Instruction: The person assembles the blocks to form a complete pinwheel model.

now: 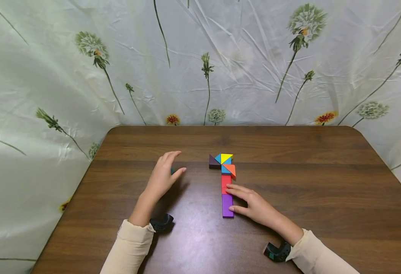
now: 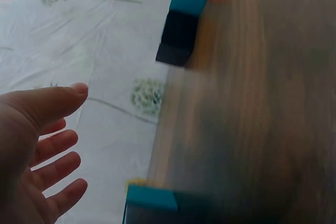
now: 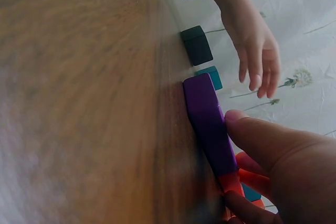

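A row of coloured blocks lies on the table: a purple block (image 1: 227,206) nearest, then red blocks (image 1: 226,180), then blue, orange (image 1: 231,169), yellow (image 1: 226,158) and dark purple (image 1: 215,162) pieces at the far end. My right hand (image 1: 255,205) lies along the row's right side, thumb at the purple block and fingertips on the red, without curling round either. Over the table to the left, my left hand (image 1: 162,173) is apart from the row, fingers relaxed and thumb spread. A teal block (image 1: 172,171) shows partly behind it; its top appears low in the left wrist view.
The brown wooden table (image 1: 323,182) has rounded far corners. A flower-printed curtain (image 1: 173,87) hangs behind it and to its left. Each wrist wears a black camera band, the left one (image 1: 162,223) close over the tabletop.
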{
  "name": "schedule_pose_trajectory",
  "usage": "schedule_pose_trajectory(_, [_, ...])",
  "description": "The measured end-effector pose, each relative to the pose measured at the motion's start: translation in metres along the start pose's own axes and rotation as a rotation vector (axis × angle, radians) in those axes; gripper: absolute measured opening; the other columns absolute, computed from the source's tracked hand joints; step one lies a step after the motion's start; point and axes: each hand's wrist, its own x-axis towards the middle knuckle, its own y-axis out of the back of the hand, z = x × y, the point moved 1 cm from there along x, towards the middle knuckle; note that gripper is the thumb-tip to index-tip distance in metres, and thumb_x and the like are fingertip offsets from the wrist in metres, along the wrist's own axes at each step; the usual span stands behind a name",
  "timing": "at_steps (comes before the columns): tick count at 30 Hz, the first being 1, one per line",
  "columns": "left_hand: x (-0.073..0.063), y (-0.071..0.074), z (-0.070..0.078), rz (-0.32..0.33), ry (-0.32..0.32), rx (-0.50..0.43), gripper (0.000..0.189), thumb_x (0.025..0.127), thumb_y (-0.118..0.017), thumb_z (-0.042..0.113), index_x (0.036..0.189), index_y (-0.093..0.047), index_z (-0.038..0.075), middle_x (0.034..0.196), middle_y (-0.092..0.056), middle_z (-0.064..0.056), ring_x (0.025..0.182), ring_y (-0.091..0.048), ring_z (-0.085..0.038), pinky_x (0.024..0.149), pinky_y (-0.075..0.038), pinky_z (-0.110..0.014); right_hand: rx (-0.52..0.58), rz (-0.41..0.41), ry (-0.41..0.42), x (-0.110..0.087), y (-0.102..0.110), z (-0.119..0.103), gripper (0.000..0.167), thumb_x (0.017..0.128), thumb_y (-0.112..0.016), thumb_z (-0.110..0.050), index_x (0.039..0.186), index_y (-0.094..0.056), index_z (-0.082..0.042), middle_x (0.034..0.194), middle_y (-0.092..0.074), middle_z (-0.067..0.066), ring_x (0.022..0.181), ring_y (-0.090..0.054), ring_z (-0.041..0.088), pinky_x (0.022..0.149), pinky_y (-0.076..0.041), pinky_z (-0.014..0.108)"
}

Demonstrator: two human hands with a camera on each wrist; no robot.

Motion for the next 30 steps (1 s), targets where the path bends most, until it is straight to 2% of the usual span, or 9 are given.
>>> schedule_pose_trajectory(8, [-0.006, 0.015, -0.026, -0.146, 0.093, -0.05, 0.053, 0.081, -0.068, 0.02, 0.126, -0.046, 0.001, 0.121, -0.048, -0.015, 0.112, -0.042, -0.032, 0.091, -0.035, -0.047, 0.004, 0.002, 0.004, 0.0, -0.001, 0.0, 0.054, 0.083, -0.063, -0.036, 0.129, -0.05, -0.01, 0.135, -0.042, 0.004, 0.122, -0.039, 0.023, 0.095, -0.034, 0.042])
schedule_pose_trajectory(14, [-0.01, 0.019, -0.04, -0.212, 0.14, -0.07, 0.049, 0.081, -0.068, 0.018, 0.122, -0.05, 0.001, 0.117, -0.05, -0.014, 0.108, -0.047, -0.031, 0.088, -0.038, -0.046, 0.001, 0.004, 0.006, 0.0, -0.001, 0.0, 0.054, 0.083, -0.063, -0.035, 0.129, -0.05, -0.01, 0.135, -0.042, 0.004, 0.122, -0.039, 0.024, 0.095, -0.034, 0.043])
schedule_pose_trajectory(19, [-0.011, 0.015, -0.046, -0.229, 0.123, -0.043, 0.036, 0.079, -0.07, 0.016, 0.109, -0.058, 0.001, 0.104, -0.056, -0.011, 0.093, -0.055, -0.026, 0.08, -0.043, -0.042, 0.003, 0.002, 0.004, 0.0, -0.001, 0.0, 0.054, 0.083, -0.063, -0.035, 0.129, -0.05, -0.01, 0.135, -0.042, 0.004, 0.122, -0.039, 0.024, 0.095, -0.034, 0.043])
schedule_pose_trajectory(22, [-0.011, 0.012, -0.048, -0.226, 0.109, -0.018, 0.027, 0.078, -0.07, 0.015, 0.101, -0.061, 0.003, 0.095, -0.058, -0.009, 0.084, -0.054, -0.023, 0.076, -0.044, -0.04, 0.002, 0.003, 0.002, 0.0, -0.001, 0.001, 0.054, 0.083, -0.062, -0.036, 0.129, -0.05, -0.01, 0.135, -0.042, 0.003, 0.122, -0.039, 0.024, 0.095, -0.034, 0.043])
schedule_pose_trajectory(30, [-0.01, 0.012, -0.048, -0.228, 0.118, 0.001, 0.021, 0.08, -0.068, 0.014, 0.097, -0.062, 0.004, 0.091, -0.058, -0.007, 0.081, -0.055, -0.023, 0.072, -0.045, -0.039, 0.001, 0.002, 0.0, 0.0, -0.001, 0.001, 0.055, 0.083, -0.062, -0.036, 0.13, -0.049, -0.01, 0.135, -0.042, 0.003, 0.122, -0.039, 0.024, 0.095, -0.034, 0.043])
